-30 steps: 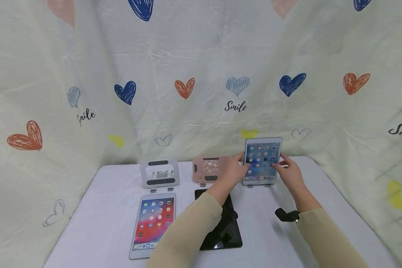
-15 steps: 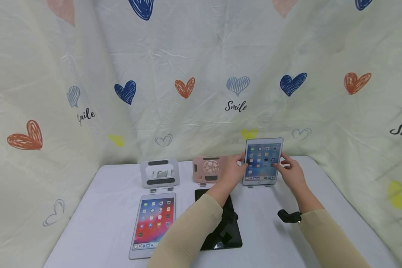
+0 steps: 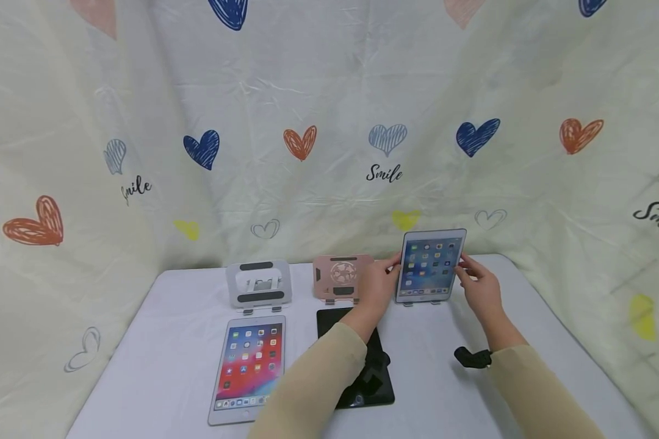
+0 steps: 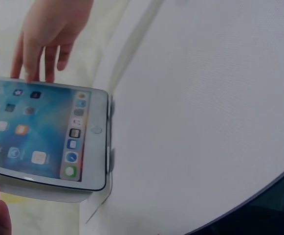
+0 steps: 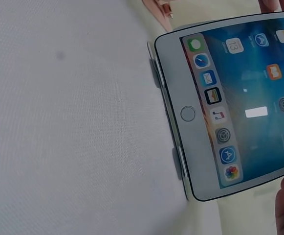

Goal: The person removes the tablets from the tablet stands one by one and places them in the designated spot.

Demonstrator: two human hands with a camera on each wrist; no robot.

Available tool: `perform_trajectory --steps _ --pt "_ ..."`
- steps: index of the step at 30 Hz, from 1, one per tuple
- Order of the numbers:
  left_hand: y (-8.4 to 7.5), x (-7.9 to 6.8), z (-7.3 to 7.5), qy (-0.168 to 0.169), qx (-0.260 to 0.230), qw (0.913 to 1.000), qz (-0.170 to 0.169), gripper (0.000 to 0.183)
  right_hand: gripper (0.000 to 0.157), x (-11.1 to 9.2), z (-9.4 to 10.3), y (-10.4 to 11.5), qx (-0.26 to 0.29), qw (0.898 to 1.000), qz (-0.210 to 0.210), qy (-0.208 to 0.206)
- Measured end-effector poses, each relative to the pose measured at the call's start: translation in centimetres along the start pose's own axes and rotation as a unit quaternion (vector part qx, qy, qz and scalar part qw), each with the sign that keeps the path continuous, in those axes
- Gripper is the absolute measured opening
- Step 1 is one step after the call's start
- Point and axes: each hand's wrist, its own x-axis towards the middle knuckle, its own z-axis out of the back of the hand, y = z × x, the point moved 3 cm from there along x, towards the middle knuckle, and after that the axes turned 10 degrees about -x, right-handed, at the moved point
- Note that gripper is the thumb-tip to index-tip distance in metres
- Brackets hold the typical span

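A white-framed tablet (image 3: 429, 266) with its screen lit leans upright on a pale stand (image 4: 49, 192) at the back right. Two small grey tabs of the stand show along the tablet's lower edge; most of the stand is hidden behind it. My left hand (image 3: 378, 285) touches the tablet's left edge with its fingertips. On the opposite edge are the fingertips of my right hand (image 3: 480, 294), its fingers fairly straight in the left wrist view. Neither thumb lies over the screen.
A silver-grey stand (image 3: 230, 286) and a pink stand (image 3: 324, 277) stand at the back, left of the tablet. A second white tablet (image 3: 251, 369) lies lit on the white table (image 3: 159, 353). Beside it lies a black tablet (image 3: 376, 390), partly under the left arm.
Both thumbs have slid off the front of the tablet to its side edges. The tablet has tipped slightly, its top shifting right. The view has drifted a little.
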Motion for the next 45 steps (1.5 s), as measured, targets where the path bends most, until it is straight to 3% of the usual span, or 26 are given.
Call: perform_trajectory --steps 9,18,27,34,39,45 --pt "0.8 0.1 -0.7 -0.029 0.002 0.9994 -0.021 0.028 0.043 -0.1 -0.4 0.0 0.056 0.997 -0.048 -0.012" --pt "0.3 0.0 -0.6 -0.044 0.013 0.9987 -0.023 0.027 0.044 -0.2 -0.1 0.1 0.086 0.995 -0.046 -0.015" --pt "-0.1 -0.3 -0.6 -0.038 0.015 0.9987 -0.029 0.028 0.044 -0.5 0.3 0.0 0.103 0.994 -0.044 -0.013" --pt "-0.2 -0.3 -0.3 -0.038 -0.014 0.9991 -0.014 0.027 0.045 -0.7 1.3 0.8 0.081 0.996 -0.033 -0.007" --pt "-0.3 -0.6 0.0 -0.032 -0.044 0.9983 -0.022 0.028 0.044 -0.8 1.8 1.0 0.087 0.996 -0.012 0.003" --pt "0.1 -1.5 0.3 -0.019 -0.104 0.9944 -0.007 0.032 0.048 -1.4 2.3 1.0 0.068 0.997 0.008 0.039"
